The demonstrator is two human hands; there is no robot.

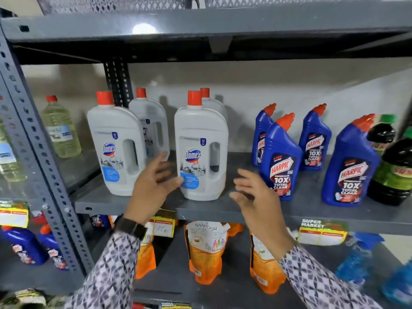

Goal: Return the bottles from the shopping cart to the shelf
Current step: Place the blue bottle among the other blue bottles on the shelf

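A white Domex bottle (201,150) with a red cap stands upright near the front edge of the grey shelf (245,210). My left hand (153,186) is open just left of it, thumb close to its label. To the bottle's right, a small gap away, my right hand (254,195) is open with fingers spread. Neither hand holds anything. Another front Domex bottle (116,146) stands to the left, and two more stand behind. The shopping cart is out of view.
Several blue Harpic bottles (282,159) stand right of my hands, then dark green-labelled bottles (394,172) at the far right. A pale yellow bottle (60,128) sits far left behind the slotted upright (38,139). Orange Santoor pouches (206,248) fill the lower shelf.
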